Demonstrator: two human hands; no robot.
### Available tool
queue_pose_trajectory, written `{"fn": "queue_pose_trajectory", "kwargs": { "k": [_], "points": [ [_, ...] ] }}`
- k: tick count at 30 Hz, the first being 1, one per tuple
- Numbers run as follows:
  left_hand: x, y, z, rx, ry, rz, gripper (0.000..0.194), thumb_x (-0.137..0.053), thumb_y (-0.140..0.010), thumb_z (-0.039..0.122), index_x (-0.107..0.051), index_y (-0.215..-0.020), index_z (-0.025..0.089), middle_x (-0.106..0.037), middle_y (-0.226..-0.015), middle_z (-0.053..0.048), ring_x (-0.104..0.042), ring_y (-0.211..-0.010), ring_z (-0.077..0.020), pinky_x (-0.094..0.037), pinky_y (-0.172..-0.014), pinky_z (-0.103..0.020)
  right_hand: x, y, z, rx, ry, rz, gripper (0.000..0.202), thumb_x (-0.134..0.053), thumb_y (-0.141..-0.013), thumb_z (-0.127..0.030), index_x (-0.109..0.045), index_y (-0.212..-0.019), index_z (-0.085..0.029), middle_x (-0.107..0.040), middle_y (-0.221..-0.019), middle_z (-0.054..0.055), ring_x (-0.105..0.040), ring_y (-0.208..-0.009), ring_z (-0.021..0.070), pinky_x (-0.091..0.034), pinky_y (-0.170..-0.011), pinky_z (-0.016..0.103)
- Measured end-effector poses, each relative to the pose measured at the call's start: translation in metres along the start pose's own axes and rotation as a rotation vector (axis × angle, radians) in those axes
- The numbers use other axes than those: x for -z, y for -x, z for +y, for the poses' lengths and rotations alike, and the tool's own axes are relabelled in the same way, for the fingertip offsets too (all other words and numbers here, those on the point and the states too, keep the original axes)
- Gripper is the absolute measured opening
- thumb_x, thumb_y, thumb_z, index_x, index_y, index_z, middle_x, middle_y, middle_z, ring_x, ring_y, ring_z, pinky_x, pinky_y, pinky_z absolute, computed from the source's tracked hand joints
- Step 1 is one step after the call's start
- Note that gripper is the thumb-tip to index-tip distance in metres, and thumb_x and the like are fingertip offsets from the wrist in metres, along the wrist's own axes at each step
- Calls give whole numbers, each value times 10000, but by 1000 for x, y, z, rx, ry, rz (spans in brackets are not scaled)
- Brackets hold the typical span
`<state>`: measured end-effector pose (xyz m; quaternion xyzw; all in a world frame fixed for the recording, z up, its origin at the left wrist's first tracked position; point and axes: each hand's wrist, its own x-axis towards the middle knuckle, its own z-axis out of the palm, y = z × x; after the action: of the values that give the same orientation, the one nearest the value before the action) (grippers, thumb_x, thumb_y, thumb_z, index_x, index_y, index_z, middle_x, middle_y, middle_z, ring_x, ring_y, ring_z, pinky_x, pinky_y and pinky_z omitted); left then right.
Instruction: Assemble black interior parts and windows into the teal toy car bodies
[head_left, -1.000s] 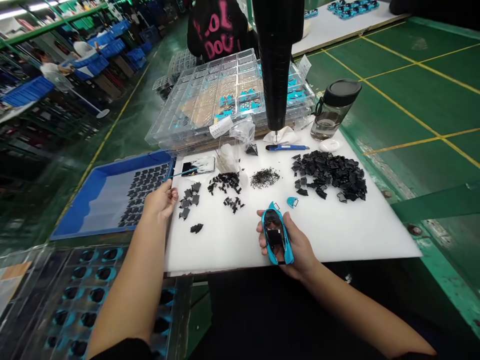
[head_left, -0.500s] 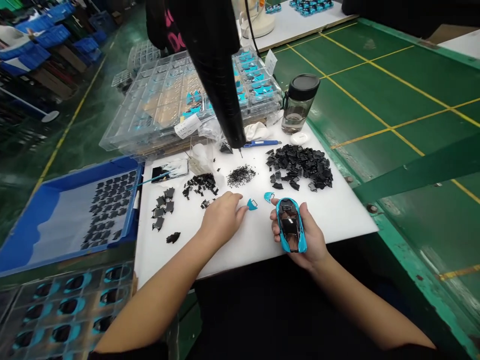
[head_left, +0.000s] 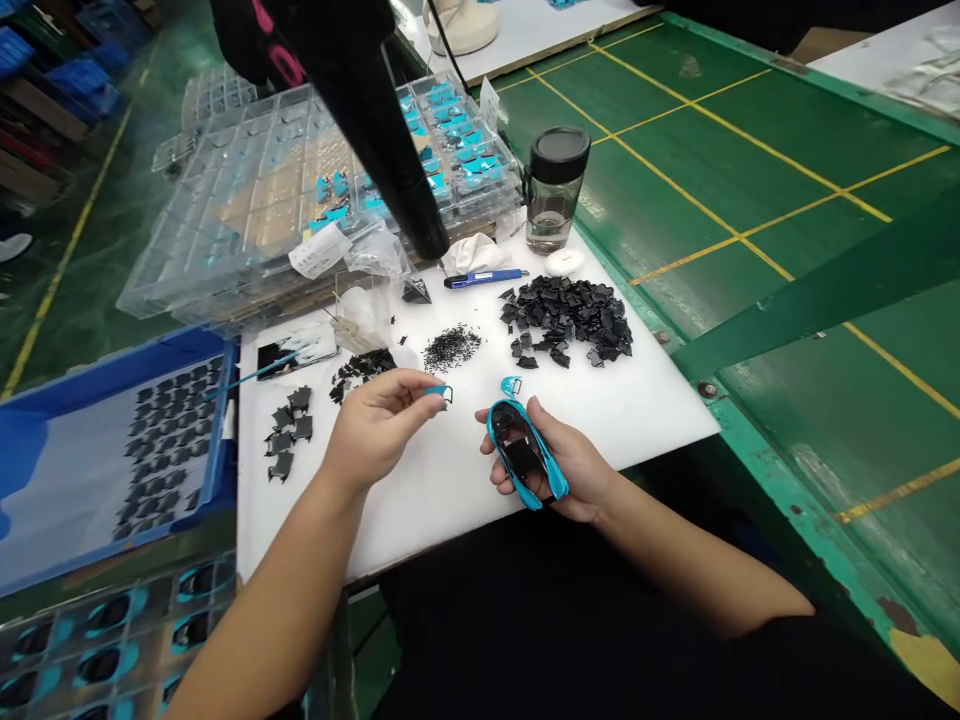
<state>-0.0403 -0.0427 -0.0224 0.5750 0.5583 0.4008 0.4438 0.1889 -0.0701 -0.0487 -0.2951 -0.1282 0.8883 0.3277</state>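
Pinched between the thumb and fingers of my left hand (head_left: 379, 425) is a small blue part (head_left: 441, 393), held just above the white board (head_left: 420, 490). My right hand (head_left: 574, 460) cradles a blue toy car body (head_left: 526, 455) with a dark, see-through middle, its fingers wrapped round the sides. Another small blue part (head_left: 511, 385) lies on the board just beyond the car body. Tiny black pieces (head_left: 451, 347) lie in a heap past my left hand. To their right is a larger pile of black parts (head_left: 574, 315).
Clear compartment trays (head_left: 247, 200) stand behind the board. A black cylindrical tool (head_left: 405, 180) hangs above it. A bottle (head_left: 555, 190) and blue cutter (head_left: 486, 278) are at the back. Blue tray (head_left: 225, 430) is left; black parts (head_left: 289, 430) lie on the board's left.
My left hand has taken hold of one small blue part and lifted it off the board. The car body in my right hand has turned and tilted. The camera view has shifted.
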Motion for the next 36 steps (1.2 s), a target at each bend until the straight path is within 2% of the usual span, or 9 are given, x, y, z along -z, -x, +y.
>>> {"fn": "queue_pose_trajectory", "kwargs": {
  "k": [2,5,11,16,22,30,36],
  "points": [
    [7,-2,6,21,32,-85,237,-788,-792,382,-763,-948,206,-723,-778,-38,-651,-717,-144,-530,-657,-254,-5,-5,2,-58,3,-44,512,-408,-1017,-546,-663,-1178,-132,-714,-921,95,-711,-621,160,-593,-577,271],
    [7,-1,12,82,62,-207,259,-772,-811,375,-768,-1000,198,-741,-796,-54,-682,-728,-159,-558,-658,-263,-8,-15,6,-142,12,-89,515,-381,-1027,-537,-665,-1150,-125,-721,-886,93,-724,-619,169,-595,-575,267],
    [-6,7,9,133,150,-200,213,-796,-784,347,-715,-875,172,-729,-753,-35,-696,-658,-154,-583,-622,-259,-8,-27,9,-215,44,-84,494,-416,-1013,-544,-666,-1073,-122,-726,-854,99,-713,-597,176,-597,-551,277],
    [-8,12,8,131,180,-247,204,-774,-811,353,-706,-898,181,-717,-713,-21,-684,-593,-160,-574,-595,-286,-10,-27,9,-208,52,-66,483,-444,-999,-560,-671,-998,-133,-722,-834,88,-715,-598,182,-599,-539,278],
    [-11,16,8,123,146,-203,170,-769,-818,331,-710,-856,176,-714,-696,-25,-675,-585,-166,-556,-580,-298,-10,-28,10,-196,62,-73,489,-441,-1000,-559,-667,-957,-127,-729,-844,99,-724,-598,189,-608,-549,284],
    [-15,19,6,59,-36,-134,158,-771,-811,334,-726,-844,185,-727,-716,-16,-672,-604,-142,-538,-618,-275,-11,-28,10,-189,37,-74,481,-376,-1035,-520,-649,-1072,-126,-728,-830,94,-727,-580,188,-605,-528,282],
    [-17,22,8,26,-157,-77,134,-747,-821,319,-724,-853,190,-730,-727,-5,-675,-637,-135,-530,-626,-255,-11,-28,10,-200,23,-65,495,-383,-1031,-526,-650,-1030,-108,-729,-845,102,-731,-585,184,-616,-538,280]
  ]
}}
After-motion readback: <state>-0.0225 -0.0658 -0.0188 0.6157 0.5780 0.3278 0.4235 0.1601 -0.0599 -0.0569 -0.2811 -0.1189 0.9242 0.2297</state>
